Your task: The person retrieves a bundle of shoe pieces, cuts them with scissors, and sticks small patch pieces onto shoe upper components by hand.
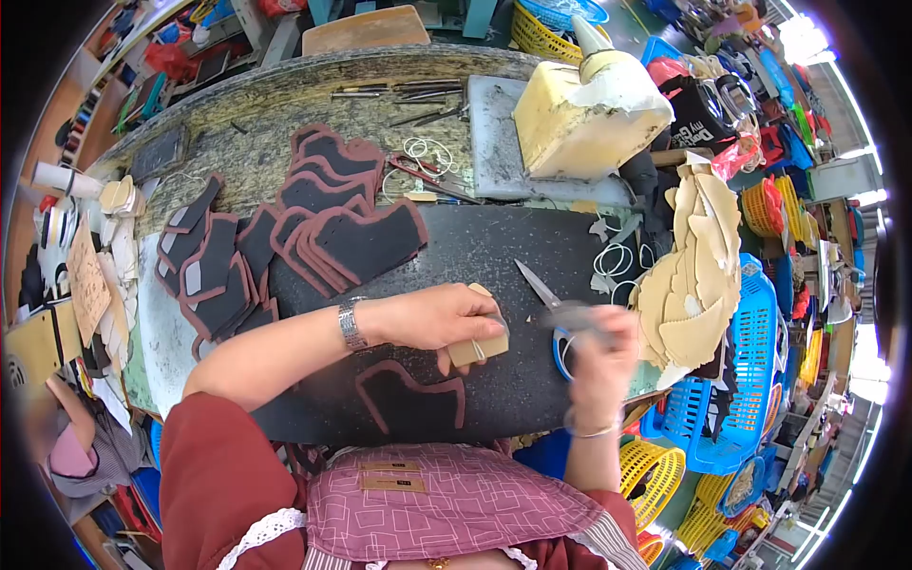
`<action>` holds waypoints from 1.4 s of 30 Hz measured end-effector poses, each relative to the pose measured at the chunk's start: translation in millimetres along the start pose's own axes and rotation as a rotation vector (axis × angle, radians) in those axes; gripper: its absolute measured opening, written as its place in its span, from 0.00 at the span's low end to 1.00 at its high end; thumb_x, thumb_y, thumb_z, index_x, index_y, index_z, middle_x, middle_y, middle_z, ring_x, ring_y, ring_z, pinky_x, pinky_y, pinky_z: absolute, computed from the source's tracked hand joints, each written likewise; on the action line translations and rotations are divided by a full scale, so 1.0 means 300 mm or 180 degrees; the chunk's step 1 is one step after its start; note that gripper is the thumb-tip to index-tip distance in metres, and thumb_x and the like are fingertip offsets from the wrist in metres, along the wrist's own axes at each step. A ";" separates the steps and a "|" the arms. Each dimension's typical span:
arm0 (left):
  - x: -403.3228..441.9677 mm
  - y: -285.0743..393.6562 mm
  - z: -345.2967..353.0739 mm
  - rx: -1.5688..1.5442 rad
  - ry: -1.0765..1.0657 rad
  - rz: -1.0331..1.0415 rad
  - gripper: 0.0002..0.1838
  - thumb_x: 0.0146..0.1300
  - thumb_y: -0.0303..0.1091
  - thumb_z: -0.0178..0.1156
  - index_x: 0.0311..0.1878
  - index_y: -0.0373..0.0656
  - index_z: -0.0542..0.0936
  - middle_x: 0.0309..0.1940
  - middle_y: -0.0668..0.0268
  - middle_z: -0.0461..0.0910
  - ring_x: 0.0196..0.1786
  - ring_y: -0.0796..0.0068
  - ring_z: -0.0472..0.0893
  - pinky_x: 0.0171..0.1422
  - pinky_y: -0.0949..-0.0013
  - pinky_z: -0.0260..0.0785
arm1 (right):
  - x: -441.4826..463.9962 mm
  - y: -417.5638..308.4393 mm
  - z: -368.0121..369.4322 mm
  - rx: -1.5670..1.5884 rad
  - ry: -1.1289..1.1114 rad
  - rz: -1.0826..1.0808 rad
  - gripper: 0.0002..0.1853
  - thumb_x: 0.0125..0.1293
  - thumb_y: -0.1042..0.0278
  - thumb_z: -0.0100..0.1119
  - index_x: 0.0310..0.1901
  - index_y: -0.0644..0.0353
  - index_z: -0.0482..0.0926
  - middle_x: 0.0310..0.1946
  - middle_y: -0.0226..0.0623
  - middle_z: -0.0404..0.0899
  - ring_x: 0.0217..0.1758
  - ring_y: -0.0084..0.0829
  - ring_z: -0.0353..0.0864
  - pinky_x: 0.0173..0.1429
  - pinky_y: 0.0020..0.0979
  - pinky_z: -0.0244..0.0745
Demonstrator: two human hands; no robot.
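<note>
My left hand (451,323) is closed around a small bundle of tan pieces (483,348) with a thin white band around it. To its right, my right hand (606,361) is smeared by motion, its fingers closed on a grey thing too blurred to name. Scissors (539,284) with blue handles lie on the black mat (475,237), partly hidden behind the right hand and the grey blur. Below my left hand, one black piece with a maroon border (413,399) lies flat on the mat.
Stacks of black, maroon-edged pieces (356,242) lie at the left. Many tan cut pieces (693,275) are heaped at the right, beside a blue basket (750,332). A yellowish block (579,123) stands on a pale slab (496,142) behind. Pens and white cord (427,152) lie at the back.
</note>
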State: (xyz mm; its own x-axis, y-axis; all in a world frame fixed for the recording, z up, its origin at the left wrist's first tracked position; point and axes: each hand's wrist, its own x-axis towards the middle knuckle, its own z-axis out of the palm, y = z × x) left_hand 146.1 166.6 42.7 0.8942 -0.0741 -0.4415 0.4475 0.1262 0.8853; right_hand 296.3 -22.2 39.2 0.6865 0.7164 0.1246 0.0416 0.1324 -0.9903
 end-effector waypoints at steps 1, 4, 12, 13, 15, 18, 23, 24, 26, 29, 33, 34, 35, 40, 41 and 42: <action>-0.007 0.014 -0.019 0.0374 0.0070 0.0042 0.15 0.70 0.42 0.47 0.42 0.39 0.73 0.30 0.63 0.78 0.32 0.78 0.81 0.27 0.77 0.77 | 0.019 0.020 -0.060 0.0992 0.0567 0.0089 0.16 0.52 0.86 0.60 0.40 0.57 0.69 0.41 0.35 0.73 0.43 0.27 0.77 0.46 0.30 0.76; 0.084 0.042 -0.170 0.2361 0.2009 0.1155 0.14 0.67 0.43 0.49 0.39 0.41 0.72 0.28 0.54 0.77 0.33 0.54 0.79 0.38 0.55 0.69 | 0.004 0.032 -0.120 0.0896 0.0399 0.0629 0.18 0.55 0.85 0.57 0.45 0.57 0.67 0.43 0.36 0.73 0.44 0.29 0.77 0.47 0.31 0.77; 0.104 0.084 -0.100 0.2480 0.2384 0.1708 0.31 0.56 0.49 0.62 0.57 0.40 0.70 0.48 0.57 0.74 0.34 0.67 0.76 0.41 0.65 0.70 | -0.069 0.071 0.083 0.1167 0.0301 0.1109 0.19 0.59 0.82 0.57 0.52 0.62 0.68 0.43 0.36 0.76 0.47 0.26 0.77 0.51 0.27 0.74; 0.072 0.068 -0.022 0.1968 0.1710 0.1560 0.31 0.54 0.47 0.65 0.58 0.41 0.71 0.45 0.60 0.76 0.28 0.70 0.75 0.37 0.67 0.70 | -0.078 0.069 0.107 0.1218 0.0262 0.1040 0.18 0.59 0.83 0.57 0.52 0.63 0.68 0.43 0.35 0.76 0.47 0.26 0.77 0.51 0.26 0.74; 0.065 -0.055 0.074 0.1769 0.1297 0.1752 0.19 0.54 0.40 0.65 0.48 0.42 0.78 0.30 0.59 0.80 0.27 0.67 0.79 0.32 0.71 0.69 | -0.120 0.125 0.122 0.0915 0.0008 0.0988 0.17 0.60 0.84 0.57 0.51 0.63 0.69 0.46 0.37 0.76 0.48 0.27 0.77 0.53 0.25 0.73; -0.021 -0.124 0.167 0.2364 0.2138 0.1971 0.12 0.52 0.34 0.66 0.40 0.42 0.80 0.27 0.61 0.80 0.28 0.63 0.80 0.31 0.69 0.70 | -0.166 0.102 0.111 -0.0274 -0.0296 0.0612 0.26 0.58 0.86 0.55 0.59 0.65 0.63 0.58 0.44 0.67 0.61 0.31 0.69 0.64 0.30 0.64; -0.057 -0.245 0.222 0.2774 0.2418 0.1921 0.18 0.51 0.31 0.66 0.46 0.39 0.77 0.28 0.62 0.79 0.29 0.64 0.80 0.32 0.66 0.72 | -0.256 0.088 0.149 -0.1319 -0.0781 0.0378 0.35 0.61 0.79 0.47 0.69 0.68 0.46 0.69 0.52 0.51 0.73 0.41 0.50 0.74 0.38 0.45; -0.058 -0.247 0.223 0.2762 0.2379 0.1916 0.18 0.51 0.30 0.65 0.46 0.39 0.76 0.29 0.62 0.79 0.29 0.64 0.80 0.32 0.66 0.72 | -0.270 0.094 0.173 -0.1373 -0.0936 0.0542 0.34 0.63 0.73 0.44 0.69 0.70 0.44 0.70 0.54 0.47 0.75 0.43 0.44 0.74 0.39 0.41; -0.063 -0.251 0.233 0.2720 0.2296 0.1902 0.19 0.51 0.30 0.65 0.47 0.40 0.75 0.29 0.61 0.78 0.29 0.63 0.80 0.32 0.66 0.73 | -0.293 0.115 0.210 -0.2019 -0.1226 0.0082 0.35 0.65 0.66 0.45 0.69 0.70 0.45 0.70 0.56 0.44 0.75 0.48 0.41 0.74 0.40 0.39; -0.066 -0.268 0.225 0.2973 0.2302 0.2009 0.16 0.52 0.30 0.65 0.45 0.40 0.75 0.28 0.62 0.78 0.29 0.63 0.79 0.32 0.65 0.73 | -0.271 0.110 0.175 -0.2349 -0.1109 -0.0435 0.39 0.60 0.63 0.57 0.68 0.68 0.49 0.70 0.57 0.45 0.74 0.51 0.45 0.74 0.42 0.44; -0.081 -0.268 0.187 0.3435 0.2558 0.1867 0.13 0.52 0.30 0.64 0.40 0.40 0.74 0.28 0.63 0.75 0.28 0.65 0.79 0.28 0.67 0.73 | -0.178 0.037 -0.050 -0.4154 0.0031 -0.0991 0.28 0.54 0.75 0.60 0.59 0.64 0.66 0.58 0.51 0.66 0.59 0.51 0.66 0.61 0.43 0.64; -0.075 -0.279 0.179 0.3597 0.2488 0.1888 0.11 0.54 0.30 0.63 0.39 0.40 0.73 0.30 0.63 0.74 0.27 0.65 0.79 0.27 0.67 0.72 | -0.163 0.043 -0.093 -0.4443 -0.0289 -0.0815 0.27 0.54 0.77 0.57 0.58 0.65 0.66 0.54 0.50 0.68 0.55 0.49 0.68 0.59 0.43 0.66; -0.074 -0.276 0.176 0.3708 0.2444 0.1777 0.12 0.55 0.31 0.62 0.40 0.40 0.72 0.31 0.62 0.74 0.27 0.64 0.78 0.26 0.67 0.72 | -0.143 0.033 -0.116 -0.4434 -0.0635 -0.0700 0.26 0.52 0.79 0.55 0.56 0.65 0.68 0.49 0.49 0.70 0.51 0.46 0.69 0.56 0.41 0.67; -0.087 -0.247 0.183 0.2371 0.2316 0.1234 0.10 0.63 0.32 0.56 0.43 0.39 0.69 0.30 0.63 0.77 0.20 0.73 0.75 0.22 0.72 0.68 | -0.046 0.049 -0.155 -0.4509 -0.1111 -0.0165 0.22 0.49 0.71 0.55 0.49 0.65 0.70 0.41 0.48 0.74 0.43 0.48 0.74 0.47 0.41 0.71; -0.096 -0.229 0.177 0.1876 0.2296 0.1108 0.10 0.65 0.33 0.55 0.43 0.38 0.69 0.29 0.63 0.78 0.18 0.76 0.73 0.21 0.74 0.66 | -0.051 0.025 -0.156 -0.4167 -0.1078 0.0224 0.21 0.50 0.69 0.55 0.48 0.64 0.70 0.39 0.47 0.74 0.40 0.47 0.75 0.45 0.40 0.71; -0.126 -0.183 0.190 0.0186 0.1837 0.0873 0.10 0.69 0.35 0.50 0.44 0.37 0.69 0.30 0.63 0.79 0.15 0.84 0.69 0.18 0.81 0.61 | -0.063 -0.025 -0.155 -0.3804 -0.1053 0.0600 0.21 0.51 0.67 0.56 0.48 0.64 0.70 0.37 0.47 0.75 0.38 0.45 0.75 0.43 0.39 0.72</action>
State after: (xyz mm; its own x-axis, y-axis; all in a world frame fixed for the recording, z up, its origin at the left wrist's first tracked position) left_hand 87.2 106.2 19.0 0.8449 0.4997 -0.1910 0.2150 0.0097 0.9766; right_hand 316.8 -68.7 41.2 0.5458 0.8169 -0.1867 0.7128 -0.5697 -0.4090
